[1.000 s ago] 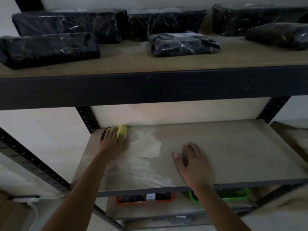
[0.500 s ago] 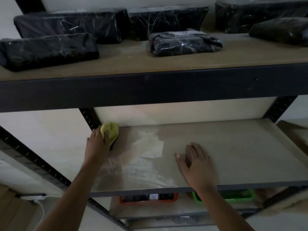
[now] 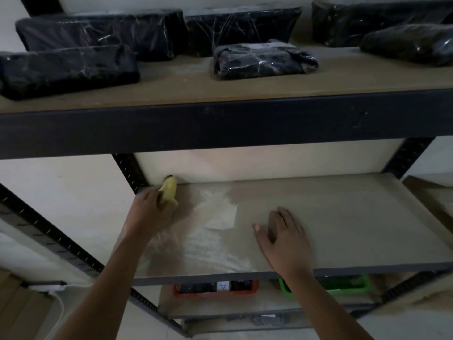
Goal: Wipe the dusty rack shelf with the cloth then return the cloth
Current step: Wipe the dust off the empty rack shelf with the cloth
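The left hand (image 3: pixel 149 212) is carrying the cloth (image 3: pixel 169 192) further back, now reaching the shelf's (image 3: pixel 331 217) rear left corner, fingers grasping the yellow wad against the board. The right hand (image 3: pixel 284 238) is lying flat mid-shelf, fingers released, beside pale dust (image 3: pixel 215 217).
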